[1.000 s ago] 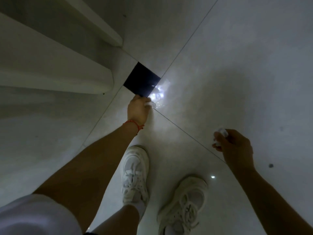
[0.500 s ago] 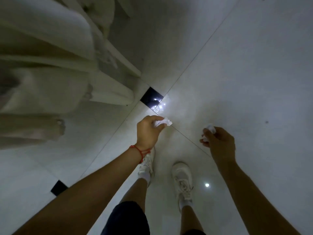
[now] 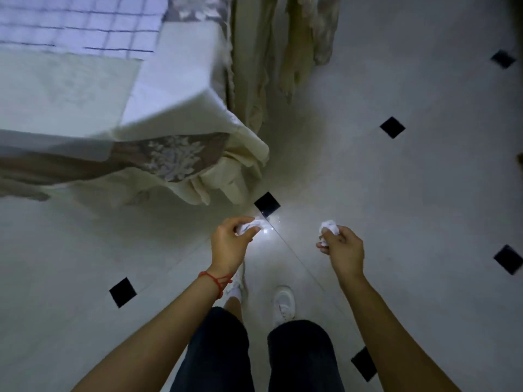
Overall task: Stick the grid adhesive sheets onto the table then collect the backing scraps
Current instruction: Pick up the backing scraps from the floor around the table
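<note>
**Both hands holding crumpled backing paper beside the table**

Head view, looking down at a person standing on a pale tiled floor (image 3: 424, 193) set with small black diamond tiles (image 3: 392, 127). The left hand (image 3: 229, 244) is raised in front of the body, fingers and thumb curled round a crumpled white scrap (image 3: 249, 224); a red cord bracelet (image 3: 216, 280) circles its wrist. The right hand (image 3: 343, 247) is held at about the same height, well apart from the left, its fingers pinching a second crumpled scrap (image 3: 329, 227) that sticks up above the knuckles. Neither scrap touches the floor. At upper left stands the table (image 3: 70, 89), covered with a cream cloth (image 3: 232, 171) whose folded corner hangs down toward the floor. A sheet with a dark grid pattern (image 3: 85, 21) lies flat on the tabletop at the far left corner of the view. Below the hands are dark trouser legs (image 3: 215, 352) and white shoes (image 3: 284, 302). A bright reflection (image 3: 268, 224) glints on the floor between the hands.
</note>
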The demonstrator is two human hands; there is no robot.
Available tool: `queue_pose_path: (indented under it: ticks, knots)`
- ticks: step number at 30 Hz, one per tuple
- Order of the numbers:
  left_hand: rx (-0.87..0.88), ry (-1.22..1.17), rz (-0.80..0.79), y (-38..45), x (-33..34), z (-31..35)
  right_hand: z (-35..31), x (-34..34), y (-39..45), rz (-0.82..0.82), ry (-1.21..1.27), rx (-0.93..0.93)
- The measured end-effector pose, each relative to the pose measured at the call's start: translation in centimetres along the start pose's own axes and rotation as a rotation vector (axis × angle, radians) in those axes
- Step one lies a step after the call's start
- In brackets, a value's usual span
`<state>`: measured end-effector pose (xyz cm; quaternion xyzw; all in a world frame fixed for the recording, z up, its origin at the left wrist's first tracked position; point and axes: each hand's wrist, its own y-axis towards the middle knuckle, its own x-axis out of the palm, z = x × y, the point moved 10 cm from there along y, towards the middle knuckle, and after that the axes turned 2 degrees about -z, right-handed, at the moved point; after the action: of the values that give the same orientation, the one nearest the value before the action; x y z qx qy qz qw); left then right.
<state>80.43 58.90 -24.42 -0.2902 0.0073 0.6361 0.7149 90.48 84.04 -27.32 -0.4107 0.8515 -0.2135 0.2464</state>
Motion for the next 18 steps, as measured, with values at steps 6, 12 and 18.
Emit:
queue_pose_path:
  ticks: [6,12,18]
  knots:
    - [-0.070,-0.020,0.218,-9.2,-11.7,-2.0,-3.9,6.1,-8.4,-0.232,-0.148,-0.070]
    - [-0.221,-0.201,0.522,-18.5,-24.6,-8.8,-6.6,15.3,-17.0,-0.483,-0.340,-0.192]
    - [-0.302,-0.387,0.799,-28.2,-36.7,-16.6,-4.9,25.3,-27.0,-0.654,-0.503,-0.239]
